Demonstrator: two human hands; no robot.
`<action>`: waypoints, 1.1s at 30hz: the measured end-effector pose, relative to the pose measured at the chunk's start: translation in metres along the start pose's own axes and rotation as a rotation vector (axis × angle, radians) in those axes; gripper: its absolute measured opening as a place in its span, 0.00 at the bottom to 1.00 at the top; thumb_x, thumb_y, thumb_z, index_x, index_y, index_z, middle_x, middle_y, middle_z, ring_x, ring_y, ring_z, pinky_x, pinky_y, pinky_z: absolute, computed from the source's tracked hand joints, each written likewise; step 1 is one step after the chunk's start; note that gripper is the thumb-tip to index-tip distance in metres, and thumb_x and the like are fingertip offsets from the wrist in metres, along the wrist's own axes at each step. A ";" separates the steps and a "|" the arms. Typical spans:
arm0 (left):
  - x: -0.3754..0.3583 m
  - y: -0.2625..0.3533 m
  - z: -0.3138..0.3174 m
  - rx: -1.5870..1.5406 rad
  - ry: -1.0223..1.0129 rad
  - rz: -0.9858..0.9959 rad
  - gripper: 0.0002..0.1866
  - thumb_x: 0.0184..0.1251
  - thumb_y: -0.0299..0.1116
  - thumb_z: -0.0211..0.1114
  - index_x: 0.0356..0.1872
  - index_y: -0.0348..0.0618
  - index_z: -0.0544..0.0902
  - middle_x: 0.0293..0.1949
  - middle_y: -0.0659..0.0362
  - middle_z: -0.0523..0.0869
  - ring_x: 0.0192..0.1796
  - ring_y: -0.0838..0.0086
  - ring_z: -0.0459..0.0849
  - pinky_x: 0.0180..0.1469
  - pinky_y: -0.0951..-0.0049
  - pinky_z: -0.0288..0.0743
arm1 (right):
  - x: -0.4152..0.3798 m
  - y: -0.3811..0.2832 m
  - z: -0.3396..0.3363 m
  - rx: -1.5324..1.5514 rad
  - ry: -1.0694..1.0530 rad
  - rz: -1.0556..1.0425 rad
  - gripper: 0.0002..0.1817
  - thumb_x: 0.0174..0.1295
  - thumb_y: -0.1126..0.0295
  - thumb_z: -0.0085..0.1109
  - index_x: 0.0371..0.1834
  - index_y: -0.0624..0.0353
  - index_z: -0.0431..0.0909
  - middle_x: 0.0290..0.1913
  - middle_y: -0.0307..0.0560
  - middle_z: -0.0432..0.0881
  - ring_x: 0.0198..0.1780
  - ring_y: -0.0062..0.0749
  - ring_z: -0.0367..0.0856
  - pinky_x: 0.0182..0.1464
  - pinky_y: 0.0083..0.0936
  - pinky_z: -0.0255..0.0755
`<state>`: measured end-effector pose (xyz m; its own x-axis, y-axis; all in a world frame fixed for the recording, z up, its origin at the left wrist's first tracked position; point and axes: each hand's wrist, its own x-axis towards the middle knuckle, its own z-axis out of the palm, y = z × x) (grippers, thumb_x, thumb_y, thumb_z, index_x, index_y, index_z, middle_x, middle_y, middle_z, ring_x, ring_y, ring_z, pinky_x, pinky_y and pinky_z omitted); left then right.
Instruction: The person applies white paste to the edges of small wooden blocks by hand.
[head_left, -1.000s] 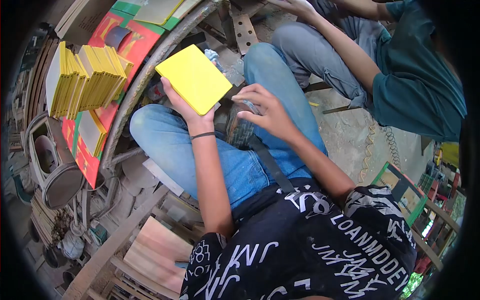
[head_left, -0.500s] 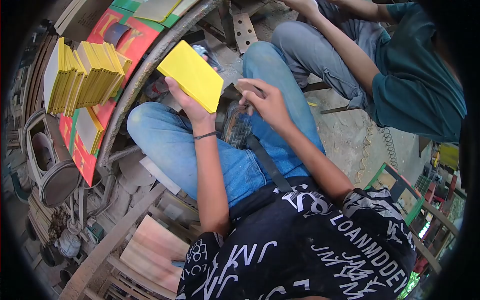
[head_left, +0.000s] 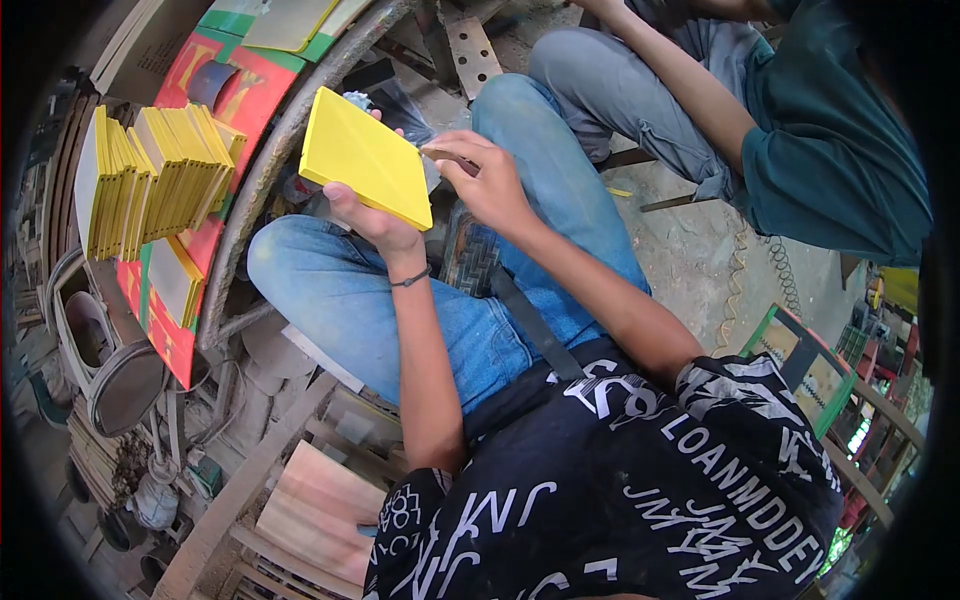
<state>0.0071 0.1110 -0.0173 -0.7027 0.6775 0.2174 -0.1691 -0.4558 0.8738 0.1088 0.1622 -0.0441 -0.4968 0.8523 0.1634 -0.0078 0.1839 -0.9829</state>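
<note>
While our left hand (head_left: 378,226) grips tilted yellow panel (head_left: 365,160), right hand (head_left: 490,185) pinches brown piece (head_left: 453,157) near three-o'clock edge; we judge steady support needed.

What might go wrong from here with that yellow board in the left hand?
The yellow board tilts, with only the left hand supporting it, so it might slip. The right hand has a small brown piece close to the board's edge; a careless touch might mark it. The upright yellow boards on the red-and-green surface could topple if bumped.
</note>
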 end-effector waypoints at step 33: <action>0.000 -0.007 0.001 0.180 0.030 0.093 0.39 0.70 0.61 0.41 0.59 0.27 0.67 0.53 0.41 0.77 0.50 0.63 0.81 0.50 0.68 0.76 | -0.005 0.003 0.009 -0.112 -0.016 -0.062 0.11 0.56 0.83 0.54 0.41 0.68 0.82 0.43 0.49 0.81 0.43 0.32 0.81 0.45 0.23 0.73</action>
<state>0.0091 0.1145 -0.0236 -0.7300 0.6188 0.2902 0.0216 -0.4035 0.9147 0.1037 0.1542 -0.0483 -0.5125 0.8298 0.2208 0.0582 0.2901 -0.9552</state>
